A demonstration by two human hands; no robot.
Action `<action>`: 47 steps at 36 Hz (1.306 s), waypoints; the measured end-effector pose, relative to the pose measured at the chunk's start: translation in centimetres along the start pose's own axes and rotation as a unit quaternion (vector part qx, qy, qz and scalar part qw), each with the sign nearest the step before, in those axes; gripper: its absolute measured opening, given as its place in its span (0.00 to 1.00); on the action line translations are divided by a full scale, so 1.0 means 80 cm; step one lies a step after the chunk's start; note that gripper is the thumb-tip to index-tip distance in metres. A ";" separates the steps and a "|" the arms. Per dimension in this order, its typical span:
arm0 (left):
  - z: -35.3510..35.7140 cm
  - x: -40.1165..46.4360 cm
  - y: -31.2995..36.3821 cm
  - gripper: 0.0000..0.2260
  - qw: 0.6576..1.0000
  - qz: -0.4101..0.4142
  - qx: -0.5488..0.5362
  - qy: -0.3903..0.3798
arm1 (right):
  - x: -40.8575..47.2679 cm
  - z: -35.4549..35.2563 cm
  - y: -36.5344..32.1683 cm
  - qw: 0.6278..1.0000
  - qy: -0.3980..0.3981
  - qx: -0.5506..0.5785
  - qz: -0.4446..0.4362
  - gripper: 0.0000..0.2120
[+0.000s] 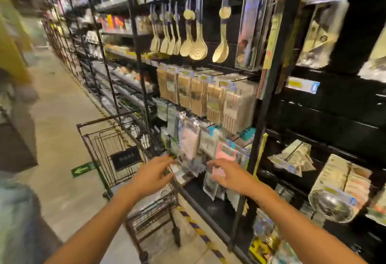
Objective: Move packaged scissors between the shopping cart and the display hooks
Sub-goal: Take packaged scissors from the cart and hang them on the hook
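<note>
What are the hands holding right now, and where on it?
Nothing clearly. The left hand and right hand reach with fingers spread toward the hanging packages; blur hides any contact.

Left arm (100, 217): bare from the lower edge of the view up to the wrist; no sleeve reaches into view.
Right arm (296, 222): bare in the same way, forearm uncovered all the way to the wrist.
Left hand (151, 177): bare, no glove; no ring or band can be made out, though the fingers are blurred.
Right hand (231, 175): bare, no glove; the fingers are smeared by blur, so small details are not readable.
Wrists: no watch, bracelet or strap shows on either one.
Rest of the body: outside the view; only the two forearms and hands appear.
</note>
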State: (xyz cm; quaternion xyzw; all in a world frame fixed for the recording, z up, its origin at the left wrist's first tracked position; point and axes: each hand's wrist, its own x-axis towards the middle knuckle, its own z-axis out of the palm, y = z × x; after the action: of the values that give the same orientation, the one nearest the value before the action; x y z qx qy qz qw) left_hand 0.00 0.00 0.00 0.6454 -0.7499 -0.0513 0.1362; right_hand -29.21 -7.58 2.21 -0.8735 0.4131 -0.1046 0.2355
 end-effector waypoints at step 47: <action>0.185 0.052 -0.179 0.48 0.928 -0.347 -0.008 -0.132 | 0.381 0.188 0.137 0.944 -0.305 -0.030 -0.126 0.29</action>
State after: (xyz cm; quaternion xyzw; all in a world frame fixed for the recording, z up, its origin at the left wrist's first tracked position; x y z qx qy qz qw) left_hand 9.16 -7.84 -17.22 0.8519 -0.4895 -0.1856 0.0150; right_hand -11.53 -32.19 -16.64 -0.9150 0.2112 0.1501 0.3092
